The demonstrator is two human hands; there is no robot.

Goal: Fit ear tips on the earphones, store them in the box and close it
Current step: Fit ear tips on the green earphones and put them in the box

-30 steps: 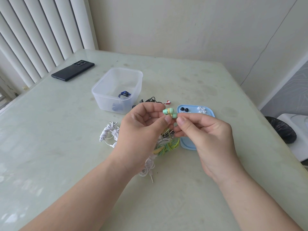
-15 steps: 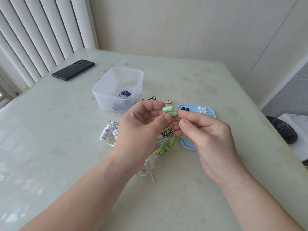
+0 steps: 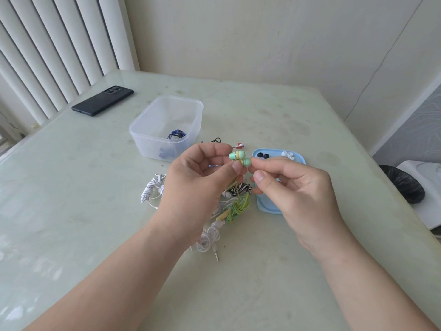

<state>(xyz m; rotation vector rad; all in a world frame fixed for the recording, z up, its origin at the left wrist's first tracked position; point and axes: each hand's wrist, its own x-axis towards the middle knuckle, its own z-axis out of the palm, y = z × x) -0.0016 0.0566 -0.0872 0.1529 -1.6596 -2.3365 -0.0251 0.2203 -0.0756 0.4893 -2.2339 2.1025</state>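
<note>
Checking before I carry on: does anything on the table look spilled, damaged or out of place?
Nothing stands out. The clear box stands upright and open, the black ear tips and white ear tips sit on the blue lid, and the spare earphones lie in a loose heap beside it.

The place looks like a room in a home, not a workplace. Plain cream walls meet in a corner, and a thin crack runs down the right one. White vertical blinds hang along the left side. The bench is a glossy, pale green top with faint stains, set into that corner. A black phone lies on it near a clear plastic box of the household kind. Lower at the right are a grey patterned wall panel and what seems a black-lined bin.
</note>
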